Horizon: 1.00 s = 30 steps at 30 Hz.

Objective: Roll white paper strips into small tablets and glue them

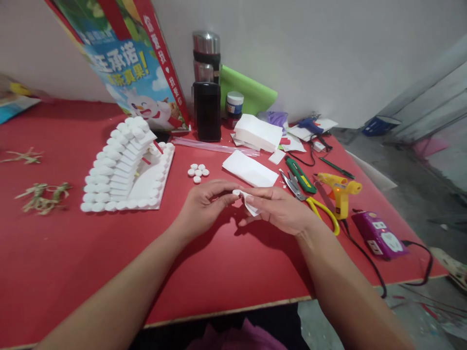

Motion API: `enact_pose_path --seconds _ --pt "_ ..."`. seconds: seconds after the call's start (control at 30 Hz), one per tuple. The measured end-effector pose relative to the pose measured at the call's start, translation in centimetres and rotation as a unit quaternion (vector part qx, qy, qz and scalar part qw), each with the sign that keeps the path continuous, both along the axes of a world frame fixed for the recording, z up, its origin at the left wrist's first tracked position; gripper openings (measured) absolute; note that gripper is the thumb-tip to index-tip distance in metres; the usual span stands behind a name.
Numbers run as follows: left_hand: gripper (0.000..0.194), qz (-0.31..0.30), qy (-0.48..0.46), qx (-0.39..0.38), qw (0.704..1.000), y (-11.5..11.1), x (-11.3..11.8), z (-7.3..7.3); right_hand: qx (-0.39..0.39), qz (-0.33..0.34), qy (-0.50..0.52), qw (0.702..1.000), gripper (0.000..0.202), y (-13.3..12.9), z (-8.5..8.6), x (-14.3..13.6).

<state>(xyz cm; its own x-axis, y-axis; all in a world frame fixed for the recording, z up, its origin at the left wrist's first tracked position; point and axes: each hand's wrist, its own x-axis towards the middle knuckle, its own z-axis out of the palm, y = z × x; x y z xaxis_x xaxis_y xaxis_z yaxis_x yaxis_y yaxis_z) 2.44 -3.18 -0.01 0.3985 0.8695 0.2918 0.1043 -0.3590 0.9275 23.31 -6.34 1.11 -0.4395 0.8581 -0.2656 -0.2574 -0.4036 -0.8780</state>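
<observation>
Between my two hands, above the red table, is a white paper strip [252,210] with one end curled into a small roll. My left hand [209,201] pinches the rolled end between thumb and fingertips. The strip's loose part is gripped by my right hand [275,206], its thumb on top. Just beyond my left hand lie several small white paper rolls [198,171] in a cluster. Behind my right hand rests a stack of flat white paper strips [250,167]. Farther left stands a white stepped model [126,167] edged with rows of similar rolls.
At right lie yellow-handled scissors [323,211], a green utility knife [300,175], a yellow glue gun [339,192] and a purple power strip [379,233] with cords. A black phone-like object [207,112], a flask [206,46] and a printed box [134,68] stand at the back. Straw pieces [45,197] lie left.
</observation>
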Motion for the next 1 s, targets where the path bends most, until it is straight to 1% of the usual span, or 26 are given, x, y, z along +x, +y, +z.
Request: enact_pose_path --seconds 0.1,0.2,0.37,0.43,0.57,0.63,0.73,0.8,0.87,1.0 --pt "0.013 0.029 0.008 -0.021 0.999 -0.1 0.0 -0.1 0.030 -0.022 -0.032 0.999 0.032 0.1 -0.3 0.0" --pt "0.013 0.048 0.014 -0.053 0.997 -0.2 0.2 -0.1 0.063 -0.058 -0.087 0.992 0.031 0.0 -0.5 -0.2" --pt "0.016 0.053 -0.019 -0.116 0.992 -0.3 0.6 -0.1 0.136 -0.106 -0.206 0.963 0.024 -0.3 -0.2 -1.1" --pt "0.016 0.057 -0.037 -0.145 0.987 -0.4 0.8 -0.1 0.167 -0.123 -0.254 0.945 0.024 -0.4 -0.2 -1.4" --pt "0.018 0.075 -0.080 -0.197 0.974 -0.8 1.3 -0.2 0.245 -0.170 -0.341 0.892 0.018 -0.5 -0.7 -1.9" --pt "0.019 0.088 -0.093 -0.204 0.970 -1.0 1.6 -0.2 0.273 -0.194 -0.365 0.869 0.014 -0.6 -0.8 -2.2" --pt "0.019 0.112 -0.106 -0.195 0.969 -1.3 1.9 -0.3 0.322 -0.221 -0.392 0.833 0.011 -0.8 -0.9 -2.6" --pt "0.018 0.119 -0.117 -0.187 0.968 -1.3 1.9 -0.3 0.366 -0.218 -0.399 0.812 0.010 -0.8 -0.8 -2.7" --pt "0.017 0.111 -0.126 -0.185 0.968 -1.2 1.8 -0.3 0.407 -0.194 -0.391 0.803 0.011 -0.9 -0.6 -2.5" --pt "0.020 0.078 -0.116 -0.203 0.969 -0.9 1.3 -0.3 0.430 -0.132 -0.351 0.821 0.013 -0.9 -0.3 -1.7"
